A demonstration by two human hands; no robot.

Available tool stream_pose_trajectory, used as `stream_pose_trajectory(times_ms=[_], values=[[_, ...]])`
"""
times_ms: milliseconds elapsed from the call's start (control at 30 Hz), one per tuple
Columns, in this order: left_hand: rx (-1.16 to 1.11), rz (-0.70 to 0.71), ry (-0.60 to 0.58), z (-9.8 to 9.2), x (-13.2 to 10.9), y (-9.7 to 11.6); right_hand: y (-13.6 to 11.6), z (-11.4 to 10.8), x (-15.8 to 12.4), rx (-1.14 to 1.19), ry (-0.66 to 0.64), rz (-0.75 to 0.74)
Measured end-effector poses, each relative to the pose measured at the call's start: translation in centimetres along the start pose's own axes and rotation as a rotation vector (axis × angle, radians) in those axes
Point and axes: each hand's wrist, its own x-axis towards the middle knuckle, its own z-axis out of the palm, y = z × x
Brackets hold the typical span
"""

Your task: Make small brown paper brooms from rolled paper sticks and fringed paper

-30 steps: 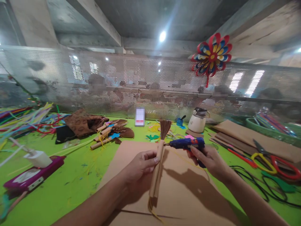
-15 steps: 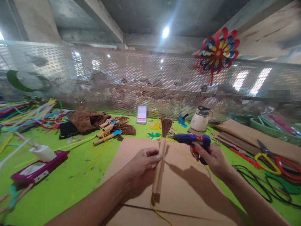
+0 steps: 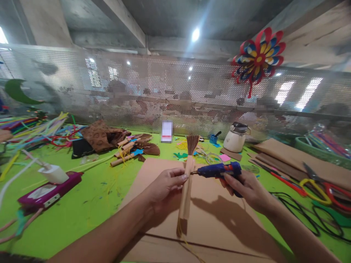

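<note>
My left hand [image 3: 171, 184] is closed on a brown paper roll [image 3: 185, 197], thumb on its front. A pleated dark-brown paper fan [image 3: 192, 145] sticks out of the roll's top, and a yellow string [image 3: 189, 245] trails from its lower end. In my right hand [image 3: 248, 188] is a blue glue gun [image 3: 219, 170], pointing left. Its nozzle is at the roll's right edge, just beside my left thumb; whether it touches I cannot tell. Beneath both hands lies a brown cardboard sheet [image 3: 216, 233].
Several finished-looking paper rolls with fans [image 3: 127, 153] lie at the back left. On the left is a purple power strip [image 3: 51, 193]. Scissors [image 3: 315, 188], a red cutter [image 3: 290, 182] and black cable [image 3: 298, 212] are on the right. A white jug [image 3: 235, 138] stands behind.
The glue gun's nozzle has moved down and left along the roll, from near the fan's base to beside my left thumb. My left hand keeps its hold.
</note>
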Motion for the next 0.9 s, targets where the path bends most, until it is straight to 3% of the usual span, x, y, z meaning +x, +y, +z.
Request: stream_pose_trajectory(times_ms=[467,900], values=[[0.024,-0.015,0.032,-0.3,0.2,-0.4,0.4,-0.1,0.3,-0.031,0.081,0.033],[0.014,-0.019,-0.004,-0.6,0.4,-0.1,-1.5,-0.7,-0.2,-0.071,-0.057,-0.049]])
